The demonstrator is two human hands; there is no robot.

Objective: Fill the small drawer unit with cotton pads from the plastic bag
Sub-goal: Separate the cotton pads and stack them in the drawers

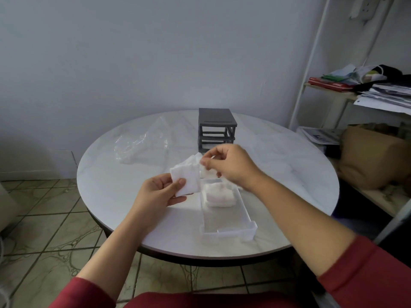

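1. The plastic bag lies crumpled on the left part of the table, well apart from both hands. I cannot tell if any pads are left inside it.
2. The left hand grips a small stack of cotton pads, thumb on top and fingers under. That keeps the stack together up in the air.
3. The dark drawer unit stands behind the hands. Its slots look open, ready to take a drawer back.
4. The clear drawer lies pulled out on the table, right under the hands, so pads can go straight down into it. A pile of pads sits at its far end; the near end is bare.
5. The right hand pinches the far edge of the held stack, probably to peel some pads off.
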